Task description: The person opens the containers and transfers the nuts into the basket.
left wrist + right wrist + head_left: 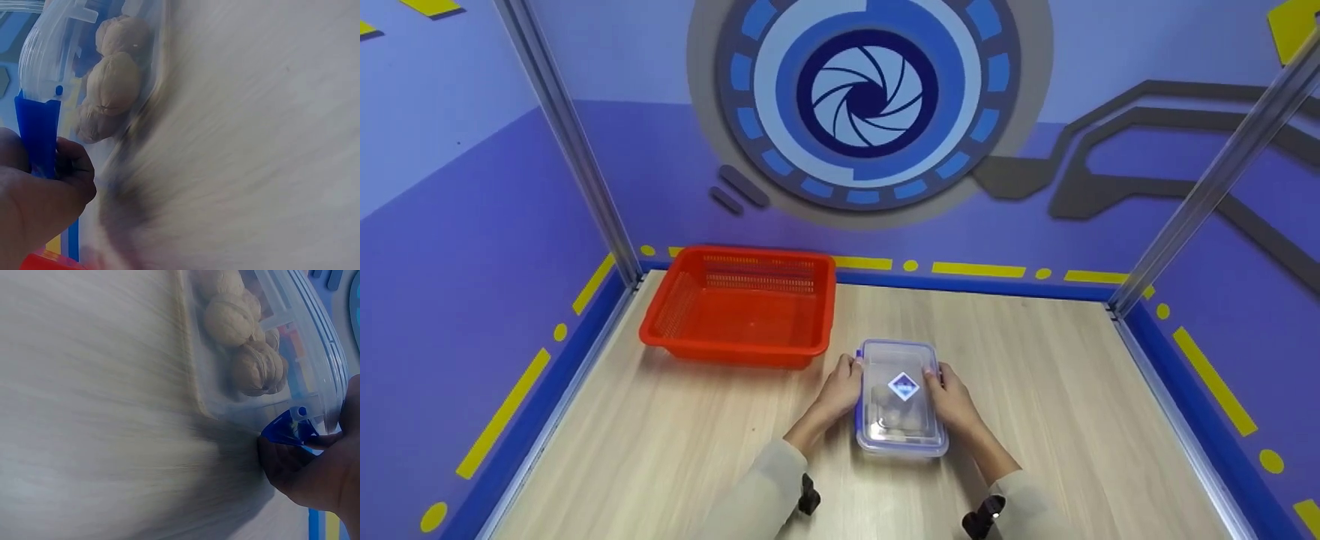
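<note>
A clear plastic food container (pixel 898 429) with a see-through lid and a diamond-shaped label (pixel 904 386) lies on the table, its long sides running away from me. Several walnuts (pixel 229 320) show through its wall in both wrist views. My left hand (pixel 838 391) grips the container's left side, thumb and fingers about a blue side latch (pixel 39 132). On the opposite side my right hand (pixel 956 403) holds the container, its thumb by the lid edge and its fingers at another blue latch (pixel 287 429). Each hand partly hides its latch.
A red plastic basket (pixel 735 352) with slotted walls stands behind and to the left of the container. Blue printed panels (pixel 645 172) and metal posts (pixel 574 142) enclose the pale wooden table (pixel 1057 390) at the back and sides.
</note>
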### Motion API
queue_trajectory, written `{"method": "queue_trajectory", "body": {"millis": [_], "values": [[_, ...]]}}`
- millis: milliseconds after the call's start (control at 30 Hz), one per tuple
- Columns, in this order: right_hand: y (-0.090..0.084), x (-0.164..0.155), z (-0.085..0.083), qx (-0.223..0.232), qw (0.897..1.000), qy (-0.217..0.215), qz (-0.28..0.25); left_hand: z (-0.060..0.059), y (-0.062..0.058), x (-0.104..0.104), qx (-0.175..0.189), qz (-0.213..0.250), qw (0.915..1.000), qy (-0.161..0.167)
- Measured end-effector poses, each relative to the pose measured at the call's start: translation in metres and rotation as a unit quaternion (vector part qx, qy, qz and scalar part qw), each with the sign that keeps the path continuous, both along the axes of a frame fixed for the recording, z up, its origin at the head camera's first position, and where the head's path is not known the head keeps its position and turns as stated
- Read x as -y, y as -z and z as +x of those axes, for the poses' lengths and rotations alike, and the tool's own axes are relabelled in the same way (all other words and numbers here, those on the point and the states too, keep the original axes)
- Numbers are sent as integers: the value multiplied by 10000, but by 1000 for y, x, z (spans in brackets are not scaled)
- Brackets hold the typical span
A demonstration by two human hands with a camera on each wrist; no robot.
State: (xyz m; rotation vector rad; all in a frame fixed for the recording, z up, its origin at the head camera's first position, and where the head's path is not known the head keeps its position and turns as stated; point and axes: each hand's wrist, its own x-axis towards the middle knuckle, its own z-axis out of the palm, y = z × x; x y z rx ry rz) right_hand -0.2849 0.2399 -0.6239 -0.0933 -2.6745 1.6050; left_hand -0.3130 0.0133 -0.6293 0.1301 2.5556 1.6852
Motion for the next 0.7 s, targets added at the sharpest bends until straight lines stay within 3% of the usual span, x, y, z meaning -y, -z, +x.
{"method": "queue_trajectory", "body": {"millis": [133,367,700], "values": [[0,0,0,58,10000,-30,-17,0,-2,1,-47,-42,10000,71],[3,-2,-3,93,9998,-88,159,-1,0,-2,-619,-442,9971,28],[1,-2,-3,110,9997,-86,211,-2,-1,-3,-789,-549,9954,35]]}}
